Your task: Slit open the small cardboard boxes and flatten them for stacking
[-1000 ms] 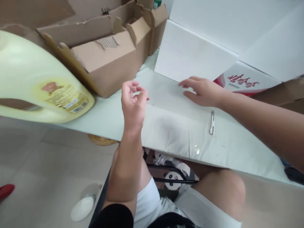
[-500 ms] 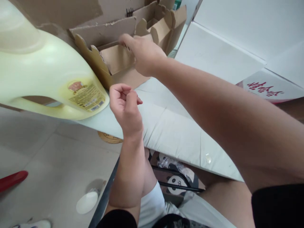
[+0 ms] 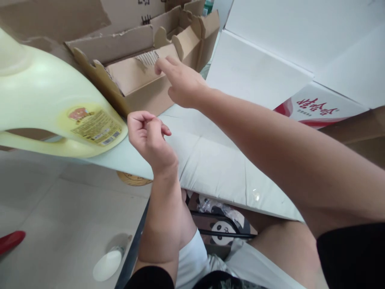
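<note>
My right hand [image 3: 185,82] is at the front flap of a brown cardboard box [image 3: 150,96], its fingers half bent and apart, with nothing visible in them. By its fingertips the flap has a torn patch of bare corrugated card [image 3: 147,59]. My left hand [image 3: 150,136] hovers over the pale table covering [image 3: 207,160], in front of the box. Its fingers are curled in against the thumb, and whatever they may hold is hidden. Left of it stands a big pale yellow jug [image 3: 57,96] with a printed label.
A second open compartment [image 3: 188,42] of card adjoins at the back. White panels [image 3: 261,68] and a carton with red lettering [image 3: 315,106] are on the right. A small clear blob [image 3: 256,194] lies near the table edge. Below are a white round object [image 3: 107,265] and a red object [image 3: 12,242].
My right hand has come back from the box opening to the outside of the flap, leaving the torn card in sight. The left hand stays curled. The whole view has shifted a little.
</note>
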A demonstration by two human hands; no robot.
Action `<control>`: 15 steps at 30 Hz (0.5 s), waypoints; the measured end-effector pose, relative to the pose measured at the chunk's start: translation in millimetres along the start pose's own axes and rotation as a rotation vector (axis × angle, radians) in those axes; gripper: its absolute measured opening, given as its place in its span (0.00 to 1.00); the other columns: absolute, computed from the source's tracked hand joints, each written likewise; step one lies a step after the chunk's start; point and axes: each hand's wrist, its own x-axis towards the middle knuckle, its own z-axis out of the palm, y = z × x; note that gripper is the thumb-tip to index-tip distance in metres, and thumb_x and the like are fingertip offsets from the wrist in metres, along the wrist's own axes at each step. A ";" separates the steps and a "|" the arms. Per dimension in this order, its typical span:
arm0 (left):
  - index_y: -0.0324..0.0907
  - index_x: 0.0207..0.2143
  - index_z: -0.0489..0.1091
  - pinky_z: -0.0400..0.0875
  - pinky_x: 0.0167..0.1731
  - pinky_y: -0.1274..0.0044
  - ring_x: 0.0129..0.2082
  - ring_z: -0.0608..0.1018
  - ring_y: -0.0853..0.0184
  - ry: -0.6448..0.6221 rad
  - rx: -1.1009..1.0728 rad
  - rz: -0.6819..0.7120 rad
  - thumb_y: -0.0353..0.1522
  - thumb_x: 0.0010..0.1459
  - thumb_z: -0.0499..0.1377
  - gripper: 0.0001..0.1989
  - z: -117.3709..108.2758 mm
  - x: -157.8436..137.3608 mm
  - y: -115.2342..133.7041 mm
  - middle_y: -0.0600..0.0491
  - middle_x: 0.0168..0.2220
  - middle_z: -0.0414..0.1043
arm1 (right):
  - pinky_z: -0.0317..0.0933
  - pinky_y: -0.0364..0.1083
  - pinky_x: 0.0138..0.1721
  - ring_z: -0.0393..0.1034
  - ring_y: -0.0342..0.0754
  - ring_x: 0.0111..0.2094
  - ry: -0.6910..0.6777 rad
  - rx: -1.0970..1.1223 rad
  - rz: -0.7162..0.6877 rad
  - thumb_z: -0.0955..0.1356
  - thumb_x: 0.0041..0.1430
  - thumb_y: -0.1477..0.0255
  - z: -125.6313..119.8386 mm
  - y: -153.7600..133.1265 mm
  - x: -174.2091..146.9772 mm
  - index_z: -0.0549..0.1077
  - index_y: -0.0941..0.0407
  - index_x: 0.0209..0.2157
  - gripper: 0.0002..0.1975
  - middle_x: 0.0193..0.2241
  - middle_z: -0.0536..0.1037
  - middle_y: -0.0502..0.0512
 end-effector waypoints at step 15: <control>0.44 0.26 0.64 0.55 0.19 0.79 0.16 0.62 0.73 0.175 -0.234 -0.086 0.24 0.48 0.57 0.06 -19.5 21.3 -3.1 0.63 0.16 0.56 | 0.58 0.47 0.66 0.67 0.46 0.62 0.061 -0.048 0.316 0.61 0.71 0.69 -11.9 65.1 76.5 0.70 0.58 0.59 0.19 0.62 0.72 0.54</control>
